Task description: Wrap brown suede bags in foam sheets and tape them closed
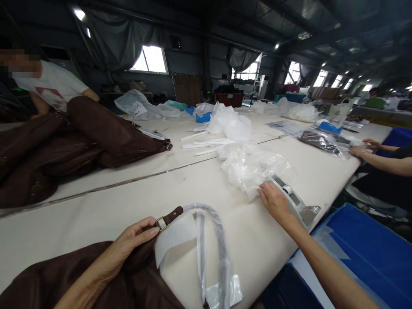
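A dark brown bag point(96, 266) lies at the near left, its handle point(219, 227) wrapped in clear and white film and arching to the right. My left hand point(137, 236) is closed on the bag at the brass ring and leather tab, thumb on top. White tissue point(177, 238) hangs beside the ring. Further right, my right hand point(273, 199) pinches the near edge of a crumpled clear plastic heap point(247, 165). Just beside that hand lies a grey-and-silver device point(294, 199) on the table.
Brown bags point(80, 141) are piled at the left, near a person in a white shirt point(61, 83). White strips point(209, 143) lie mid-table. At the right, another person's hands touch a plastic-wrapped dark item point(325, 143). A blue bin point(370, 253) stands below the table's right edge.
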Demonstrator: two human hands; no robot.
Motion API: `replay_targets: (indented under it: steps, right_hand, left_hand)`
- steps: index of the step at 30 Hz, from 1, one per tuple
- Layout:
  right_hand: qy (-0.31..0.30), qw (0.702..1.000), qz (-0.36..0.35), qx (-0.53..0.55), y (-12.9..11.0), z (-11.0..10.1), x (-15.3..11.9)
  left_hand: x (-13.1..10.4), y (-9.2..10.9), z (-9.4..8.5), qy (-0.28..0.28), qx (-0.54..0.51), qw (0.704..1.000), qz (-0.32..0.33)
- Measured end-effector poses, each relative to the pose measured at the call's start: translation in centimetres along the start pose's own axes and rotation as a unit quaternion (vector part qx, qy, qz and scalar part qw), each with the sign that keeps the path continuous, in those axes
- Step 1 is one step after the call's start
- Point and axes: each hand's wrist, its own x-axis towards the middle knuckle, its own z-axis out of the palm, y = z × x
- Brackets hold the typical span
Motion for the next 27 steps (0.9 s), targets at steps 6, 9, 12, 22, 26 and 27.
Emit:
replay_targets:
  steps: [6, 9, 12, 22, 26, 27]
  right_hand:
    - [-0.03, 0.999, -0.043, -0.006, -2.7, 1.5, 2.2]
    - [-0.042, 0.998, -0.051, 0.014, -3.0, 1.5, 1.9]
    - [-0.053, 0.997, -0.05, 0.038, -2.1, 0.4, 1.6]
    - [-0.277, 0.687, 0.252, 0.623, -15.8, -5.1, -4.8]
    - [-0.339, 0.361, 0.38, 0.781, -25.0, -1.8, -6.0]
    - [-0.3, 0.327, 0.394, 0.805, -26.3, -1.0, -5.6]
  left_hand:
    - [-0.4, 0.5, 0.7, 0.014, 0.013, 1.0, 0.025]
    - [-0.7, 0.6, 0.9, 0.017, 0.031, 0.998, 0.043]
    - [-0.9, 0.5, 1.0, 0.019, 0.032, 0.998, 0.057]
    - [-0.9, -0.1, 1.3, 0.044, -0.018, 0.993, 0.109]
    - [-0.9, -0.3, 1.1, 0.032, 0.002, 0.993, 0.116]
    - [-1.0, -0.3, 1.1, 0.026, 0.007, 0.993, 0.117]
